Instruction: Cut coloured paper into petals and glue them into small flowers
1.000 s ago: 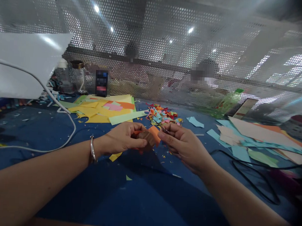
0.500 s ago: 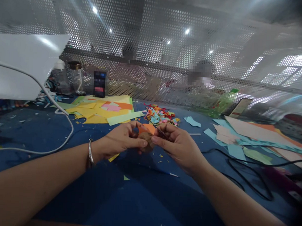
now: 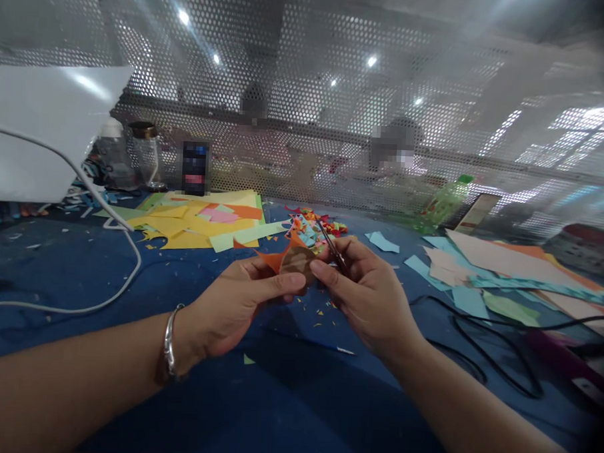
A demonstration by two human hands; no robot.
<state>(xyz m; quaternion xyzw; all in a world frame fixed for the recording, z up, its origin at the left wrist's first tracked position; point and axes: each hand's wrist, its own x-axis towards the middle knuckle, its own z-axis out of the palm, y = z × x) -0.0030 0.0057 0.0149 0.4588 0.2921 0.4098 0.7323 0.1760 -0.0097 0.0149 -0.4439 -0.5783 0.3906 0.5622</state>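
My left hand (image 3: 244, 287) is closed, with its thumb pressing a rounded brown piece (image 3: 297, 261) against a sheet of orange paper (image 3: 275, 257). The paper's pointed corners stick out above and to the left. My right hand (image 3: 362, 279) is closed around slim dark scissors (image 3: 331, 244), whose tips point up and away; the fingers hide the handles. The right thumb also touches the brown piece's right edge. Beyond both hands lies a heap of small coloured paper scraps (image 3: 309, 230).
Yellow and green paper sheets (image 3: 182, 222) lie at the back left, near a phone (image 3: 194, 168). A white cable (image 3: 139, 259) loops on the left. At right are paper sheets (image 3: 485, 254) and a black cable (image 3: 506, 369). A thin pen-like tool (image 3: 344, 350) lies in front.
Both hands have turned the brown piece and orange paper, so the paper now juts out to the left. The scissors have tilted more upright and show more of their length.
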